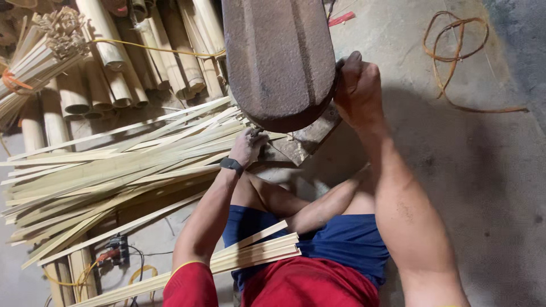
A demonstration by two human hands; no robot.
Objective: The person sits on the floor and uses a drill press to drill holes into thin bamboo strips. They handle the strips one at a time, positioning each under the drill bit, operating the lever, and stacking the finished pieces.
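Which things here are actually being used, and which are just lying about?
In use:
left hand on the split bamboo strips
right hand gripping the big rusty blade
strips across the lap

Lying about:
bamboo tubes
loose cord loop
power strip

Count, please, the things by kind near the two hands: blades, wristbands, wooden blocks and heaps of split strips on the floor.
Big rusty blade, gripped by the right hand: 1
Black wristband on the left hand: 1
Wooden block under the blade: 1
Heap of split strips on the floor: 1
Total: 4
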